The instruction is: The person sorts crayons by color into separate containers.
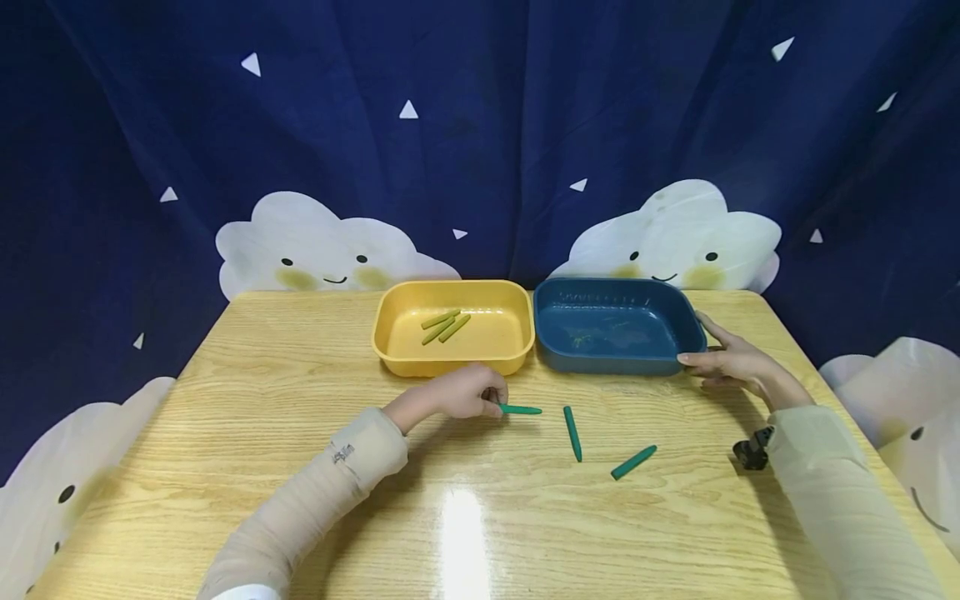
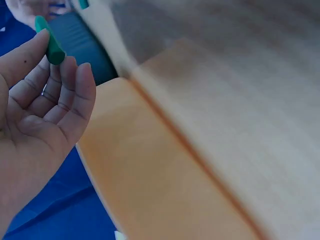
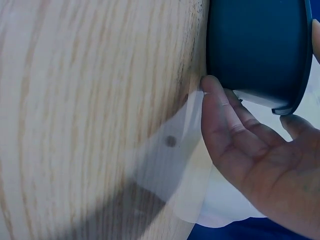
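Left hand (image 1: 463, 393): thumb and fingertips pinching a slim green crayon-like stick (image 1: 522, 409), just in front of the yellow bin; near end hidden by the fingers from the head.
Silver-coloured ring (image 2: 44, 93): on a left finger, partly hidden.
Right hand (image 1: 733, 363): spread loosely about the blue bin's right front corner, touching it; cannot tell how firmly, some fingers being covered or cut off.
Rounded yellow plastic bin (image 1: 420, 367): beyond the left hand, with three olive-yellow sticks (image 1: 454, 328) inside.
Rounded dark-blue plastic bin (image 1: 607, 364): just beside the yellow one; faint marks on its floor hard to make out.
Two loose green sticks (image 1: 573, 434): lying apart on the pale wood-grain table (image 1: 300, 358), between both arms.
Beige sleeves (image 1: 847, 500): cut off below; lettering on the left one illegible.
Small black object (image 1: 750, 452): beside the right sleeve, partly hidden.
Navy curtain (image 1: 480, 100): behind, patterned with white triangles and smiling clouds, cropped at the edges.
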`<state>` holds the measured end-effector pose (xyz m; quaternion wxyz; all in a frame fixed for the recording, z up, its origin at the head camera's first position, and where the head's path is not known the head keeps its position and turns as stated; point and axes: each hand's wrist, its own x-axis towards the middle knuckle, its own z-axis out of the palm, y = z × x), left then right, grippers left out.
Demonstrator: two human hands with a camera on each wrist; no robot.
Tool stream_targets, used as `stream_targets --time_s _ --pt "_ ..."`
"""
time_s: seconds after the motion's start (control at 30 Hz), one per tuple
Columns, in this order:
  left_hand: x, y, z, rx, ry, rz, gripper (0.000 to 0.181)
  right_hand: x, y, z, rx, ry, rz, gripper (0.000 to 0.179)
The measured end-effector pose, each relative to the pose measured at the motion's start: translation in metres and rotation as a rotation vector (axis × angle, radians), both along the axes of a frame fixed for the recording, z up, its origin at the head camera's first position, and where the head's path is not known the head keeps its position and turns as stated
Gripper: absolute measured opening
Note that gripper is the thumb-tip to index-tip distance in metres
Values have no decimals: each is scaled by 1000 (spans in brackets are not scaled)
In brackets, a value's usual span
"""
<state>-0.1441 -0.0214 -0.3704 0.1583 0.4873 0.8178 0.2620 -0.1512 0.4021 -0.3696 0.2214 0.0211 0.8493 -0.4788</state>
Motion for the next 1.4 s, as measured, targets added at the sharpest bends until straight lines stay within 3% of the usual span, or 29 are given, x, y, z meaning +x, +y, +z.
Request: stream_targets --time_s 0.23,0.5,0.8,1.17,1.4 --pt "-12 12 18 55 65 -3 5 -1 2 -2 5 4 2 101" --pt "-28 29 31 94 64 58 4 0 1 0 -2 -5 7 102" --pt "-44 50 51 67 80 107 6 0 0 0 -7 -14 2 100" --pt "-70 72 61 128 14 124 10 1 2 0 3 -10 6 101" --pt "-84 83 70 154 -17 195 15 1 2 1 -7 -2 -1 101"
